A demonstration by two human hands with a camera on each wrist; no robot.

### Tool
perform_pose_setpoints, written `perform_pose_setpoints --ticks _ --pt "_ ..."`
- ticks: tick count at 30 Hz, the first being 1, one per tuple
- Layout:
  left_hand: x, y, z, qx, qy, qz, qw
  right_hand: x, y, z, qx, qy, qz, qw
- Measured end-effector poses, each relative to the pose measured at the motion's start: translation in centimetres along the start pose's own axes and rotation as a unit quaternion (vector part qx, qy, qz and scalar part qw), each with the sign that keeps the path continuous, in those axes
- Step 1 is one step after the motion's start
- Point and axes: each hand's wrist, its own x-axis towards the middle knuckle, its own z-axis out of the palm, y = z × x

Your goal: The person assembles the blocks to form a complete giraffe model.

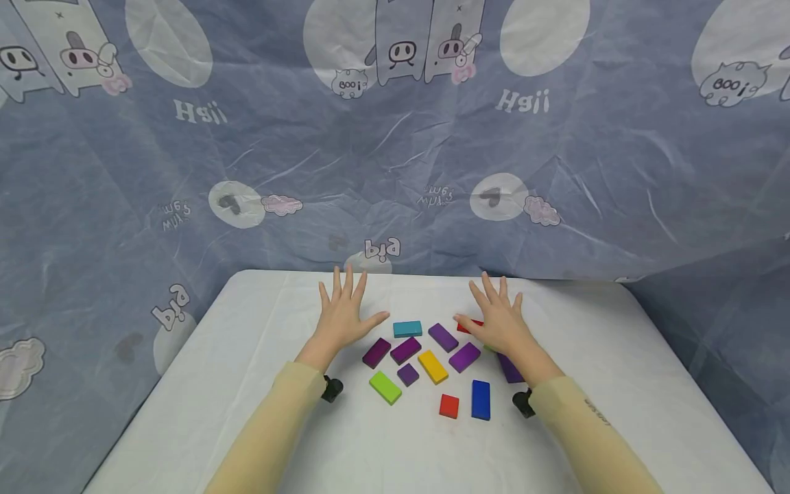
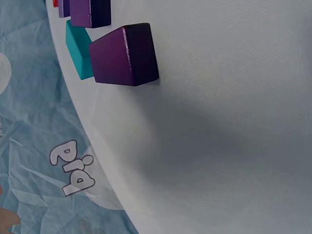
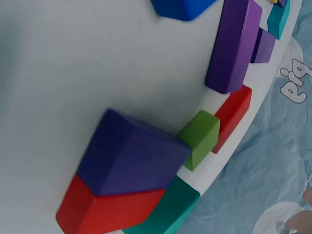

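My left hand [image 1: 341,321] is spread with straight fingers at the left of a scatter of coloured wooden blocks, holding nothing. Nearest to it lie a dark magenta block [image 1: 376,353] and a teal block [image 1: 407,329]. On the other side my right hand [image 1: 503,326] is also spread and grips nothing. It partly covers a red block [image 1: 464,328], a green block [image 3: 200,139] and a dark purple block [image 1: 511,369]. In the right wrist view, another red block [image 3: 107,209] and a dark teal block [image 3: 168,207] sit beside the dark purple one.
Between the hands lie a yellow block [image 1: 433,367], a lime block [image 1: 385,387], a blue block [image 1: 481,400], a small red block [image 1: 449,406] and several purple blocks [image 1: 464,357]. A white-covered table [image 1: 185,412] carries them. Behind it hangs a printed blue-grey cloth [image 1: 370,151].
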Motion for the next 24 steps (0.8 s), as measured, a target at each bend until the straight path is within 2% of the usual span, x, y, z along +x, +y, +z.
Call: perform_pose_setpoints --ticks 7,14,24 --pt "-0.8 -0.1 0.6 -0.022 -0.007 0.006 0.9997 -0.5 -0.6 1.1 0.005 -0.012 -0.002 0.9999" --pt "-1.3 -0.3 1.5 -0.012 -0.013 0.005 0.9998 -0.7 -0.8 2.4 0.019 -0.03 -0.002 0.9994" --pt "-2.7 -0.1 3.0 -0.03 -0.015 0.019 0.9992 -1.8 -1.8 3.8 -0.002 -0.035 -0.016 0.9992"
